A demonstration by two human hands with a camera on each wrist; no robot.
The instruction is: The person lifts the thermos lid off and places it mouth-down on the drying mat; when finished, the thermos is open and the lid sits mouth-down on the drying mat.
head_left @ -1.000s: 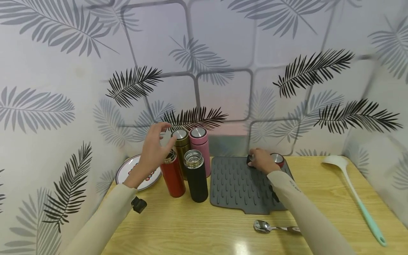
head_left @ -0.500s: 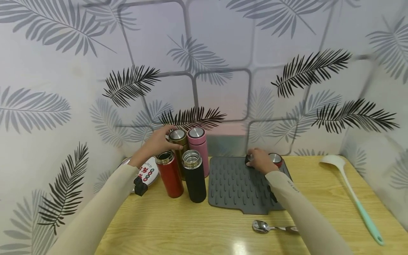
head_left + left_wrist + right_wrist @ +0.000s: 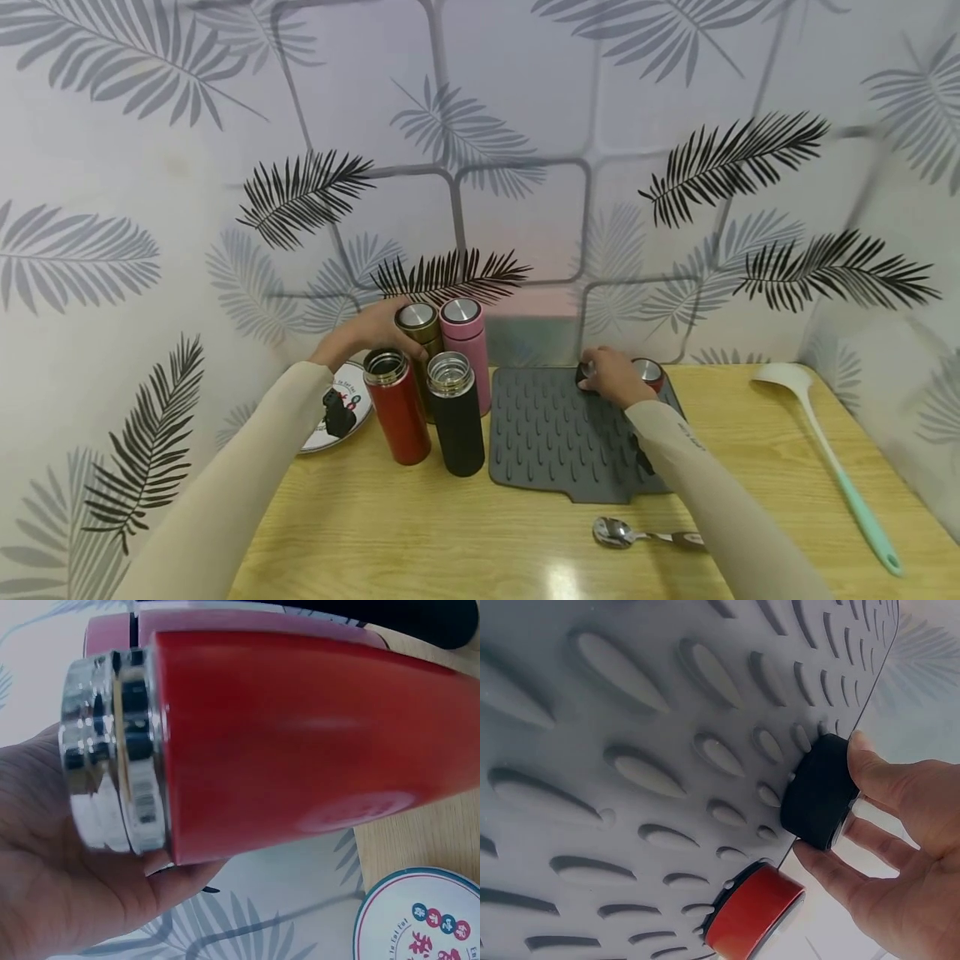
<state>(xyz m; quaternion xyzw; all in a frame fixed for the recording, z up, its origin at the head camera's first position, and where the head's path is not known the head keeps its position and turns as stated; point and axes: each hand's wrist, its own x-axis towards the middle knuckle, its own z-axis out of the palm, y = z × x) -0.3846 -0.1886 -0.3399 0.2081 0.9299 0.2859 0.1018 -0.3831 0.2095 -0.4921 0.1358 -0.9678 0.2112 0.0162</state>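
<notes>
My left hand [image 3: 375,327] reaches over the open red thermos [image 3: 401,417] and grips the upper part of the capped gold thermos [image 3: 429,335], thumb in front. In the left wrist view the red thermos [image 3: 300,735] covers the gold one, and the hand [image 3: 82,877] shows behind its steel neck. A capped pink thermos [image 3: 474,367] and an open black thermos [image 3: 459,429] stand alongside. On the grey ridged mat [image 3: 547,433], my right hand [image 3: 618,379] pinches a black lid [image 3: 817,791] between thumb and fingers. Beside it sits a red lid [image 3: 756,911] with a steel top.
A white plate with printed characters [image 3: 352,392] lies at the left, partly under the left forearm. A spoon [image 3: 617,533] lies in front of the mat. At the right is a long ladle [image 3: 832,442] with a green handle. The patterned wall [image 3: 525,225] stands close behind.
My left hand has moved from above the red thermos to the gold one and closed round its top. The right hand stays at the black lid.
</notes>
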